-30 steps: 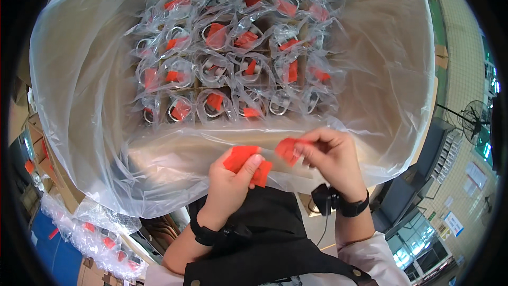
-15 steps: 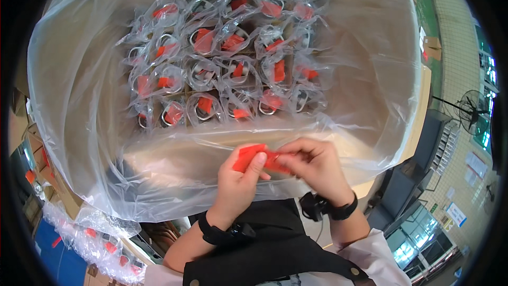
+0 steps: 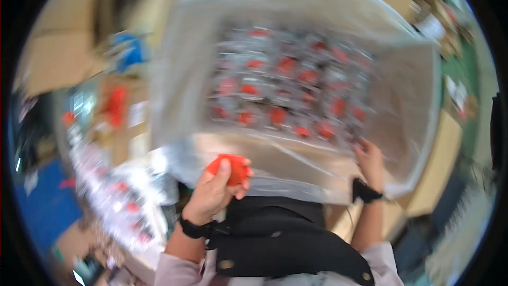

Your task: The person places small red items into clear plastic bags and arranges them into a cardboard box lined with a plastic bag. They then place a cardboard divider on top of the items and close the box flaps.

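Here | lined box (image 3: 399, 87): rows of bagged items (image 3: 277, 115) | left hand (image 3: 212, 189): red pieces (image 3: 236, 170)

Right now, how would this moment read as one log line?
Left hand: holding red slips; right hand: beside bagged items, contact unclear; plastic-lined carton: rows of bagged items; view: blurred

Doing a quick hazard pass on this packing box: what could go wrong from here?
1. The red slips are pinched in the left hand; a loose one might slide out.
2. The right hand is at the near right corner of the bagged items; fingers could snag thin plastic.
3. The clear liner hangs in loose folds, so it may catch a wrist strap.
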{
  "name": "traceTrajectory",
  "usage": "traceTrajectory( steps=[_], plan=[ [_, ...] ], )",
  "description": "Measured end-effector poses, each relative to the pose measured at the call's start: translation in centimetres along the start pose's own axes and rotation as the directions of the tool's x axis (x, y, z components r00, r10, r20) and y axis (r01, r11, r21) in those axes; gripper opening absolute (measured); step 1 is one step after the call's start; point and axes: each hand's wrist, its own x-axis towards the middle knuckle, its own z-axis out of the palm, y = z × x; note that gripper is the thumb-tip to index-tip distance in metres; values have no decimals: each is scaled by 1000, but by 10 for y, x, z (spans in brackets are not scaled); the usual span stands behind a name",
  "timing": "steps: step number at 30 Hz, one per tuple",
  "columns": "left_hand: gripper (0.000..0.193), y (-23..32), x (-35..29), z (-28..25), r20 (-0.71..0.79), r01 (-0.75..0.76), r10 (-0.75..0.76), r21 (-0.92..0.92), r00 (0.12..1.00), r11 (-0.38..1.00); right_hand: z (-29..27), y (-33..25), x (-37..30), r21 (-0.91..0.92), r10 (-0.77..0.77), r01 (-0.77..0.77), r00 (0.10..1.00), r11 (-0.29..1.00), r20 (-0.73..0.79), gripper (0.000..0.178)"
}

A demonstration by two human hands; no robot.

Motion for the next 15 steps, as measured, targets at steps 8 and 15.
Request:
traceTrajectory(
  steps=[8, 15],
  plan=[
    [27, 139, -121, -185, -566, -472, 752, 590, 338, 656, 20, -21, -33, 174, -47, 23, 990, 985, 132, 30],
    [37, 251, -35, -302, -3, 197, 867, 974, 498, -110, 6, -63, -39, 173, -226, 217, 973, 961, 37, 30]
  ],
)
